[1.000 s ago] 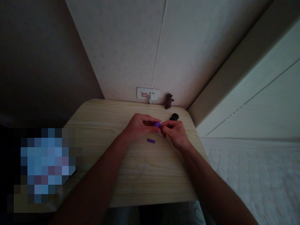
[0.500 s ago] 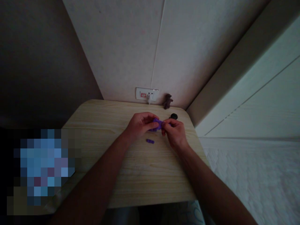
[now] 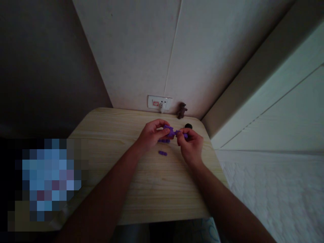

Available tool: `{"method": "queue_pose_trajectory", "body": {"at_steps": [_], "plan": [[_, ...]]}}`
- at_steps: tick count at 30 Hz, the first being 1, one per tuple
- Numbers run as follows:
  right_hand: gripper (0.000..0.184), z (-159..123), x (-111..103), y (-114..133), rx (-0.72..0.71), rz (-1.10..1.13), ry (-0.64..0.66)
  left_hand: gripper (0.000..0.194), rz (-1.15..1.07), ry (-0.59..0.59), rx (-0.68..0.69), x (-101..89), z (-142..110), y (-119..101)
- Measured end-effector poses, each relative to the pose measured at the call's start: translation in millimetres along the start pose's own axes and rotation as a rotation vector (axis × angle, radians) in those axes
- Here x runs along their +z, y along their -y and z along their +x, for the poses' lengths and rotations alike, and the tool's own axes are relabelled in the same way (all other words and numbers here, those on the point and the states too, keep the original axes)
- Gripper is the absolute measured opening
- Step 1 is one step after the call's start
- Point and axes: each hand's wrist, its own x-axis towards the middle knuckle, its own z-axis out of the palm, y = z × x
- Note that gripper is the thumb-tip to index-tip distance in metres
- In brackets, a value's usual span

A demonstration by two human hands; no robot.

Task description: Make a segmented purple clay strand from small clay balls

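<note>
Over the table, the thumb and fingers of my left hand (image 3: 152, 134) are closed on a knobby purple plastic piece (image 3: 170, 132). My right hand (image 3: 191, 145) pinches a slimmer purple piece (image 3: 185, 135), whose end sticks out past the fingers. The two pieces meet between my hands; whether they are joined or only touching I cannot tell. Just below my left fingers lies a row-shaped purple piece (image 3: 165, 141), partly covered by the hand. Nearer to me, a short purple piece (image 3: 162, 153) rests flat on the wood.
A wooden table (image 3: 162, 189) stands against the wall. At its back edge are a small brown figure (image 3: 181, 110) and a round black object (image 3: 188, 126). A socket panel (image 3: 157, 102) with a plug is behind. Whitish quilted bedding (image 3: 273, 192) lies on the right; a blurred-out patch covers the lower left.
My right hand has shifted slightly right, and more of the purple between my hands shows. The row-shaped piece under my left hand is more visible. The view has moved a little.
</note>
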Motion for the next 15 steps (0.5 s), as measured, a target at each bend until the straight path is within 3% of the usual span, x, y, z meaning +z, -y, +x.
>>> {"method": "queue_pose_trajectory", "body": {"at_steps": [5, 8, 11, 15], "plan": [[0.019, 1.4, -2.1, 1.9, -0.012, 0.086, -0.013, 0.042, -0.063, -0.102, 0.062, -11.4, 3.7, -1.1], [0.021, 2.4, 0.0, 1.3, 0.031, 0.123, 0.036, 0.041, -0.024, -0.082, 0.073, -13.5, 3.7, -1.1], [0.023, 2.5, 4.3, 0.4, 0.169, 0.239, 0.105, 0.04, 0.036, -0.039, 0.061, -10.8, 2.5, -0.7], [0.013, 4.2, 3.7, 1.8, 0.415, 0.51, 0.199, 0.04, 0.031, -0.072, 0.081, -8.3, 1.7, -1.2]]}}
